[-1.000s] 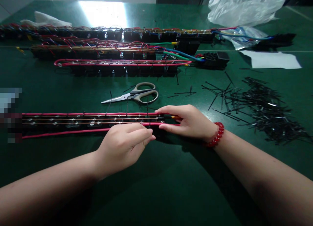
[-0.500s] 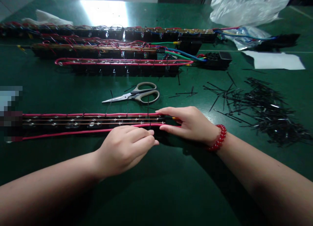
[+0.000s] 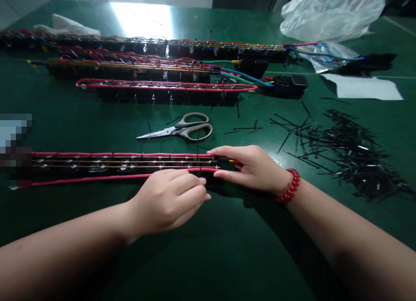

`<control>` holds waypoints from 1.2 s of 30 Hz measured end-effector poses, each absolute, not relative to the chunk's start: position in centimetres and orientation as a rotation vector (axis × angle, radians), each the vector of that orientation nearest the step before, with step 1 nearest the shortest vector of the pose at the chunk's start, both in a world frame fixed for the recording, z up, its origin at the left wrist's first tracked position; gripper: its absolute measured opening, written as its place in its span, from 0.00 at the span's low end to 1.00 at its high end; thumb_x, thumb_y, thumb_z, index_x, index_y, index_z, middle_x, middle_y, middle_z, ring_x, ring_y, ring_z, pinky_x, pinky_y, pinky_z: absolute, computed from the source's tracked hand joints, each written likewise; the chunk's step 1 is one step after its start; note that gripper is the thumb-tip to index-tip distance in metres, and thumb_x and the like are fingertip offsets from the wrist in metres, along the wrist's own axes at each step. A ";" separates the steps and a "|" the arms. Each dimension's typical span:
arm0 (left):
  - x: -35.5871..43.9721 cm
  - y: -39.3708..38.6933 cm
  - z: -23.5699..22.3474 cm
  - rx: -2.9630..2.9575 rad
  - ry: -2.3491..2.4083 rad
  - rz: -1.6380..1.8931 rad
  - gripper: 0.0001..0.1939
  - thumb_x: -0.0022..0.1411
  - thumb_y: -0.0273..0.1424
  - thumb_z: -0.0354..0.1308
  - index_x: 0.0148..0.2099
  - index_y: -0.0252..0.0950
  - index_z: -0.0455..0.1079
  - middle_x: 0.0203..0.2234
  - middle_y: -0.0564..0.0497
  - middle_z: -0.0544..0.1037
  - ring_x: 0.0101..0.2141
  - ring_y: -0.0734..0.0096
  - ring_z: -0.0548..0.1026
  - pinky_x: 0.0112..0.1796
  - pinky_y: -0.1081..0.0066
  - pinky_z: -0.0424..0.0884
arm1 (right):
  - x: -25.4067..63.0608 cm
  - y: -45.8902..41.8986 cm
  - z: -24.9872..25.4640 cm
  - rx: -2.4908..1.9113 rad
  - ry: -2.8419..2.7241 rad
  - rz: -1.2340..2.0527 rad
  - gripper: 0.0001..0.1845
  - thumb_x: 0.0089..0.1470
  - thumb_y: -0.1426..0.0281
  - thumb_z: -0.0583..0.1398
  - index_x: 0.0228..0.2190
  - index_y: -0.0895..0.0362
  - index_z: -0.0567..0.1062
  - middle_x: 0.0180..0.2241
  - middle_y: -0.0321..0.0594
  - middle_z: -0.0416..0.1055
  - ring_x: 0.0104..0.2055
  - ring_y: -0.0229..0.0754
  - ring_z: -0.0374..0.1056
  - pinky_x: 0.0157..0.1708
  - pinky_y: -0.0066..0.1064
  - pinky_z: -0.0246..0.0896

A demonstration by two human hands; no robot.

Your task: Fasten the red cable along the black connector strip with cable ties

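A long black strip with pink wires and bare metal rails (image 3: 97, 165) lies across the green table in front of me. My right hand (image 3: 251, 168), with a red bead bracelet at the wrist, grips the strip's right end between thumb and fingers. My left hand (image 3: 169, 199) is closed in a pinch at the strip's near edge, on a thin black cable tie (image 3: 199, 150) that loops over the strip and stands up behind it. Scissors (image 3: 182, 128) lie just behind the strip.
Several similar wired strips (image 3: 162, 86) lie in rows at the back. A pile of black cable ties (image 3: 351, 151) is spread at the right. A clear plastic bag (image 3: 328, 14) and a white sheet (image 3: 364, 87) sit at the back right.
My left hand has shifted slightly down and right along the strip's near edge. The right hand stays on the strip's end. The view has tipped a little.
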State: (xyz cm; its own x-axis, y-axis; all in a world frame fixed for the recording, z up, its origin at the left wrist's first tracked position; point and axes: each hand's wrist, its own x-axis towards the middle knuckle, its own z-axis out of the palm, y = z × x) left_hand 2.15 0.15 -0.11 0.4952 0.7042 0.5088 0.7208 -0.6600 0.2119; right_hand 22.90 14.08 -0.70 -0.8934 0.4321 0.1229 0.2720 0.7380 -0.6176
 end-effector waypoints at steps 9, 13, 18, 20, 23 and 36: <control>2.7 0.0 0.2 -2.385 -1.559 -0.720 0.10 0.65 0.31 0.56 0.48 0.34 0.69 0.45 0.42 0.78 0.43 0.55 0.75 0.42 0.57 0.68 | 23.2 14.9 0.0 -0.428 -2.511 1.181 0.17 0.64 0.63 0.53 0.35 0.58 0.79 0.31 0.40 0.78 0.32 0.37 0.72 0.32 0.28 0.64; 2.9 0.3 0.1 -2.438 -1.697 -0.544 0.14 0.69 0.35 0.51 0.51 0.33 0.69 0.45 0.43 0.79 0.42 0.56 0.76 0.44 0.56 0.66 | 23.0 14.9 -0.5 -0.715 -2.402 0.901 0.14 0.62 0.66 0.55 0.31 0.57 0.78 0.28 0.38 0.75 0.29 0.37 0.68 0.29 0.29 0.61; 2.8 0.4 0.0 -2.451 -1.674 -0.546 0.13 0.70 0.33 0.50 0.50 0.33 0.69 0.44 0.43 0.79 0.40 0.58 0.76 0.44 0.56 0.66 | 22.9 15.1 -0.5 -0.788 -2.398 0.676 0.09 0.61 0.67 0.57 0.34 0.55 0.77 0.33 0.41 0.76 0.34 0.41 0.71 0.31 0.33 0.65; 2.8 0.5 -0.1 -2.467 -1.620 -0.557 0.13 0.70 0.32 0.49 0.49 0.32 0.69 0.43 0.42 0.79 0.40 0.58 0.76 0.45 0.56 0.69 | 22.9 15.4 -0.2 -0.781 -2.425 0.600 0.08 0.60 0.68 0.57 0.36 0.54 0.77 0.35 0.42 0.76 0.38 0.44 0.72 0.35 0.36 0.68; 2.7 0.6 -0.3 -2.482 -1.549 -0.575 0.13 0.71 0.31 0.49 0.50 0.28 0.69 0.44 0.40 0.78 0.42 0.57 0.76 0.42 0.58 0.72 | 22.4 15.9 0.2 -0.755 -2.479 0.502 0.09 0.61 0.69 0.57 0.39 0.53 0.76 0.40 0.44 0.77 0.44 0.47 0.72 0.44 0.42 0.69; 2.7 0.6 -0.2 -2.535 -1.600 -0.614 0.14 0.68 0.30 0.48 0.50 0.28 0.70 0.44 0.38 0.77 0.43 0.54 0.75 0.43 0.54 0.76 | 14.7 20.2 0.2 -0.457 -2.931 0.326 0.16 0.59 0.71 0.60 0.48 0.60 0.76 0.49 0.50 0.75 0.50 0.48 0.71 0.52 0.41 0.67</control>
State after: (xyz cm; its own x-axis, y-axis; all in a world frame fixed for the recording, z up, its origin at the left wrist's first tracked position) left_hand 2.70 0.62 -0.16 0.3736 0.8485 0.3749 0.8814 -0.4506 0.1417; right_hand 14.67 20.23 0.24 -0.9410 0.3162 0.1202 0.2821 0.9296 -0.2371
